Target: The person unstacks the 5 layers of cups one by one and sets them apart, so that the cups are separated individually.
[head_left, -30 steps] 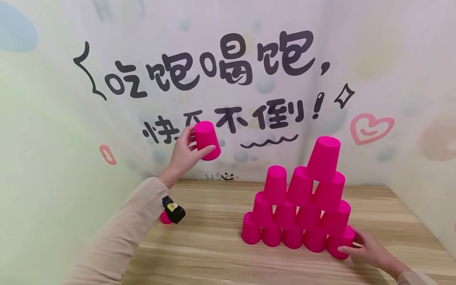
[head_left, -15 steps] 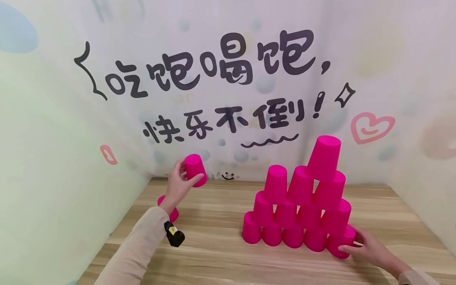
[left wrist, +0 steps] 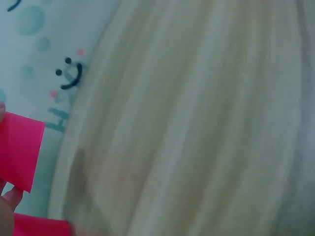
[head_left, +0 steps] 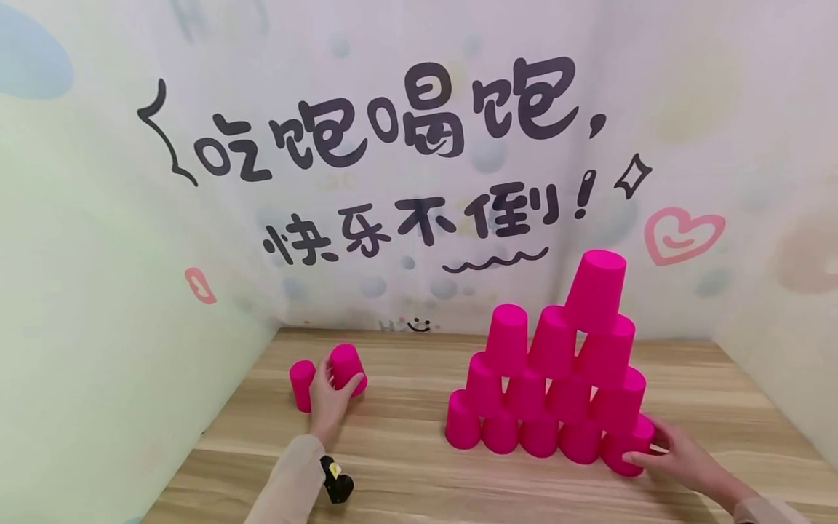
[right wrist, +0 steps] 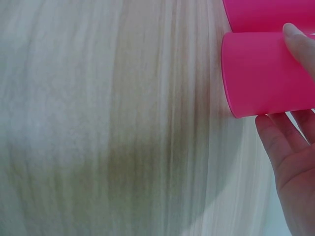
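Note:
My left hand [head_left: 329, 397] grips an upside-down pink cup [head_left: 347, 367] between thumb and fingers, low over the left part of the table. Just left of that hand another pink cup [head_left: 301, 386] stands inverted, partly hidden by the hand. In the left wrist view the gripped cup [left wrist: 19, 150] shows at the left edge, with part of the other cup [left wrist: 42, 226] below. On the right, inverted pink cups form a pyramid [head_left: 527, 393] with one cup [head_left: 596, 291] on top, right of centre. My right hand [head_left: 684, 458] holds its bottom right cup [right wrist: 266, 73], thumb in front, fingers at the side.
The wood-grain table [head_left: 393, 458] runs back to a printed wall cloth [head_left: 419, 167] with dark lettering. Pale walls close in on the left and right. A small black device [head_left: 337, 480] sits at my left wrist.
My left hand has lowered its cup from in front of the wall lettering down to the table, beside the other cup, which now shows more. The right hand and pyramid stay the same.

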Action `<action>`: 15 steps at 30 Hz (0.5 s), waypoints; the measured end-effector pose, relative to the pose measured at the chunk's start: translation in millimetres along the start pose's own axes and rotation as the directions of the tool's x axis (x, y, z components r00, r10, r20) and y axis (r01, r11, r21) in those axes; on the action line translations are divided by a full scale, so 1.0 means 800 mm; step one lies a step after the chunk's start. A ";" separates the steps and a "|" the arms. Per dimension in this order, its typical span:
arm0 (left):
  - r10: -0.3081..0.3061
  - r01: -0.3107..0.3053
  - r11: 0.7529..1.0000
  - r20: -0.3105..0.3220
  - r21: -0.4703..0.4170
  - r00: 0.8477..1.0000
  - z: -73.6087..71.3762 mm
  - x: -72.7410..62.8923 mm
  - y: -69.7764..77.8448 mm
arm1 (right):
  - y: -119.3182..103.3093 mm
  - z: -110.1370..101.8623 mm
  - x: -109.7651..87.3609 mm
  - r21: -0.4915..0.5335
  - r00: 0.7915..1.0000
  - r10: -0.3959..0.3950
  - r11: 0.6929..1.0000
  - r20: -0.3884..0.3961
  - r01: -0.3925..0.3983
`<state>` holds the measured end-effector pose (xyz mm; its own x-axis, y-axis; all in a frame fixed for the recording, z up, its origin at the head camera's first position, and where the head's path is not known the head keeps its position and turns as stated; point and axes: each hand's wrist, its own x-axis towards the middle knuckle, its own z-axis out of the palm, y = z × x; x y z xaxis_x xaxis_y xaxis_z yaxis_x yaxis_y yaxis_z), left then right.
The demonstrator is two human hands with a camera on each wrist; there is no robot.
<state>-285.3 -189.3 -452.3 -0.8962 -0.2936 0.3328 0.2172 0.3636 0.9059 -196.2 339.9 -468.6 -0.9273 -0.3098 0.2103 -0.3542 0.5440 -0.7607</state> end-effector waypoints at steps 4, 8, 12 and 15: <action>-0.031 0.024 0.995 0.079 0.095 0.996 -0.001 -0.009 -0.025 | -0.001 0.000 -0.001 0.004 0.999 0.047 0.999 0.026 -0.047; -0.059 0.039 0.988 0.136 0.149 0.989 -0.001 -0.015 -0.037 | -0.003 -0.001 -0.001 -0.012 0.995 0.088 0.996 0.037 -0.087; -0.060 0.044 0.990 0.117 0.137 0.991 0.001 -0.018 -0.040 | -0.005 -0.001 0.000 -0.019 0.996 0.080 0.997 0.031 -0.080; -0.059 0.046 0.990 0.093 0.131 0.994 0.003 -0.017 -0.041 | -0.006 -0.001 0.002 -0.022 0.998 0.061 0.998 0.027 -0.060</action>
<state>-280.9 -195.3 -487.0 -0.9394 -0.2310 0.2532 0.1229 0.4626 0.8780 -196.0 337.4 -463.8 -0.9434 -0.2974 0.1467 -0.3003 0.5786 -0.7583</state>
